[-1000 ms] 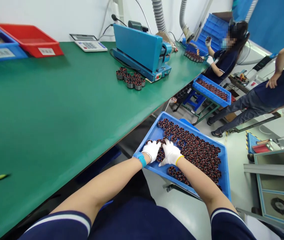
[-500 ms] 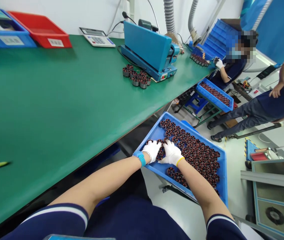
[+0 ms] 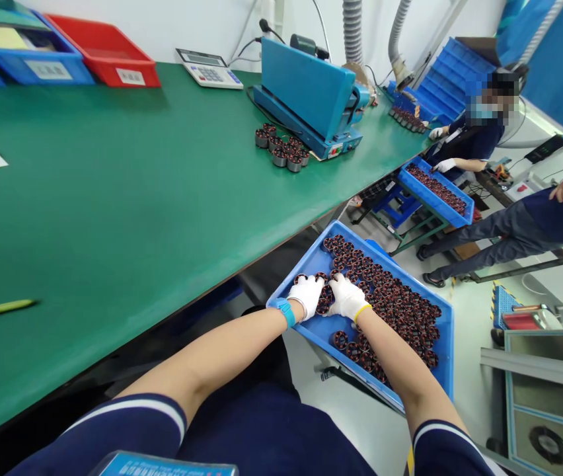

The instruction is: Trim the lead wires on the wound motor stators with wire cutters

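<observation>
Both my hands, in white gloves, are down in a blue tray (image 3: 447, 347) beside the table edge. Between them is a small cluster of round motor stators (image 3: 324, 302) with copper-coloured windings. My left hand (image 3: 306, 295) curls against the cluster's left side, its fingertips partly hidden. From the right, my right hand (image 3: 345, 297) closes around the same stators, fingers bent. Many more stators (image 3: 400, 307) stand packed in the tray's right part, and a few (image 3: 353, 349) sit along its near side, under my right forearm.
The green table (image 3: 137, 198) carries a blue machine (image 3: 306, 89), a group of motor parts (image 3: 281, 152), a calculator (image 3: 209, 68) and a red bin (image 3: 106, 56). Beyond, a gloved co-worker (image 3: 464, 145) sits by another filled tray (image 3: 440, 192); a person (image 3: 509, 231) stands at right.
The view has shifted slightly. My hands stay around the same cluster, with little visible movement. The seated co-worker's hand has moved down to the other tray.
</observation>
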Tool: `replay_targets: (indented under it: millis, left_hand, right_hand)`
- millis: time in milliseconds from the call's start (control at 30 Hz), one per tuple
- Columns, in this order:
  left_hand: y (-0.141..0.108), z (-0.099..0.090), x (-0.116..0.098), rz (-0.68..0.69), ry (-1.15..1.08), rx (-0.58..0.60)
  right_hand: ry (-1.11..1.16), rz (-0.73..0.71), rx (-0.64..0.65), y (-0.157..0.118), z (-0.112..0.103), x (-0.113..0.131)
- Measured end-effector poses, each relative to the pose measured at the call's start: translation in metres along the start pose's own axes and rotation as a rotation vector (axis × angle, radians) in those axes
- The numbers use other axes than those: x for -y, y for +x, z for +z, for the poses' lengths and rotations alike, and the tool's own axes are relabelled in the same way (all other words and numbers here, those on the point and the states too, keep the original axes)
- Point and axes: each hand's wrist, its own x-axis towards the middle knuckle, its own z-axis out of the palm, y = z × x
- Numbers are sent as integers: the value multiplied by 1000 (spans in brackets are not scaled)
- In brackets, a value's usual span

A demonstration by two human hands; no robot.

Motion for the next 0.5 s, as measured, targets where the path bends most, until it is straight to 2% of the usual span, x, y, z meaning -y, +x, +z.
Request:
replay_targets:
  millis: [200,500]
  left_hand:
    - [0,-1,-7,-60,-11,-22]
    - [-4,-10,-9,-93,-47,-40]
  right_hand:
    - [27,-4,-34,-6,3,3]
    - [80,68,-70,-16,0,1]
